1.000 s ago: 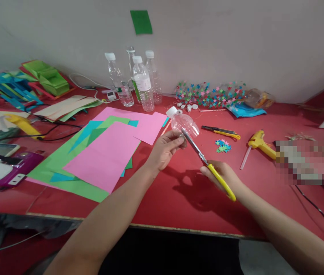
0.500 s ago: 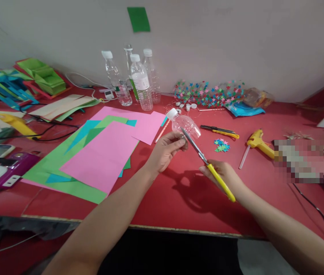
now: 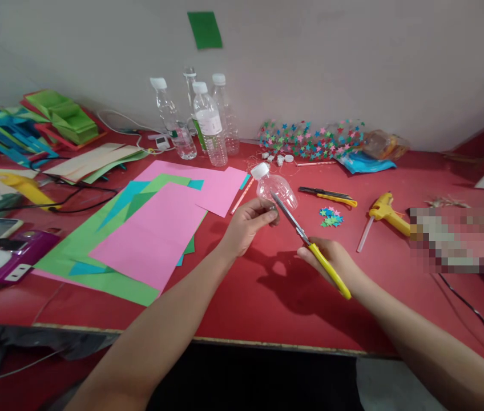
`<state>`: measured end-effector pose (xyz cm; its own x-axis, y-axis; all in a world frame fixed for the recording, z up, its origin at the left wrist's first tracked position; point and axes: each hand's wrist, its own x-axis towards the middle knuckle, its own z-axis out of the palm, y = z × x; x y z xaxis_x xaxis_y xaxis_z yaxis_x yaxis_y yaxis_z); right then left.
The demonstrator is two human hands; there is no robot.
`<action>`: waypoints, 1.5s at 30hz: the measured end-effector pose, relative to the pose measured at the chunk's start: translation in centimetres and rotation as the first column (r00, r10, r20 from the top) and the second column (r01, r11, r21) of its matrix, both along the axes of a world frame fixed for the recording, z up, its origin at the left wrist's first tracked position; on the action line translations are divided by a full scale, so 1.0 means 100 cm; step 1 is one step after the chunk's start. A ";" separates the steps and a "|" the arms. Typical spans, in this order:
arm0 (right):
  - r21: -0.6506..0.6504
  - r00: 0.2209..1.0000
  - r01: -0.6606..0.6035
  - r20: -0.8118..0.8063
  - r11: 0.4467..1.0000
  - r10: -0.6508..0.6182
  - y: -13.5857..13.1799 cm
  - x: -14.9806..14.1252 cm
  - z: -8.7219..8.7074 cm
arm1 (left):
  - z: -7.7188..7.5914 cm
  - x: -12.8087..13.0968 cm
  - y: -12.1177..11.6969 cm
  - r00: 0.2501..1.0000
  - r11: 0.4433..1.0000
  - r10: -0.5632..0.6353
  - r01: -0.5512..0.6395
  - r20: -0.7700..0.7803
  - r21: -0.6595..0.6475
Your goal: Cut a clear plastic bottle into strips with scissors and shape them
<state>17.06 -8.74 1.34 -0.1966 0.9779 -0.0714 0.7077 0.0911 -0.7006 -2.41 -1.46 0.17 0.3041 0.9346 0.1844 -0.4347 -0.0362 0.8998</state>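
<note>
My right hand (image 3: 331,260) grips a pair of scissors (image 3: 299,229) by the yellow handles, blades pointing up and to the left. My left hand (image 3: 253,225) is closed in a pinch near the scissor tips; something small and dark seems to be between the fingertips, too small to make out. Just beyond both hands lies the cut-off top of a clear plastic bottle (image 3: 278,188) with a white cap, tilted to the left. A small pile of coloured paper stars (image 3: 331,217) is on the red table (image 3: 233,302), right of the blades.
A yellow utility knife (image 3: 330,196) and a yellow glue gun (image 3: 390,214) lie to the right. Coloured paper sheets (image 3: 152,234) spread on the left. Several plastic bottles (image 3: 210,125) stand by the wall, near a star-covered clear bottle (image 3: 310,138). Cords cross both sides.
Both hands and the scissors keep nearly the same place and pose. The view has shifted very slightly.
</note>
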 end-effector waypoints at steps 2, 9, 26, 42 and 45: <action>-0.014 0.999 0.021 -0.035 1.000 -0.022 0.000 -0.001 -0.002 | 0.000 0.000 0.000 1.000 1.000 -0.003 0.003 0.001 0.004; -0.046 0.994 0.043 -0.100 0.998 -0.047 0.000 -0.002 -0.003 | 0.000 0.000 0.001 1.000 1.000 0.020 -0.020 -0.003 0.004; -0.050 0.990 0.043 -0.132 0.998 -0.049 -0.002 -0.003 -0.004 | -0.001 0.001 0.000 0.985 0.990 0.058 -0.036 -0.160 0.137; -0.132 0.976 0.063 -0.199 0.989 -0.089 -0.003 -0.004 -0.007 | -0.003 0.000 0.000 0.968 0.981 0.065 -0.017 -0.243 0.194; -0.136 0.973 0.071 -0.209 0.988 -0.099 -0.004 -0.004 -0.007 | -0.003 -0.001 0.000 0.965 0.982 0.073 -0.026 -0.251 0.188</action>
<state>16.61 -9.15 0.69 -0.1371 0.9773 -0.1613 0.5405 -0.0627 -0.8390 -2.48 -1.42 -0.13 0.3174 0.9076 0.2747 -0.1845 -0.2250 0.9567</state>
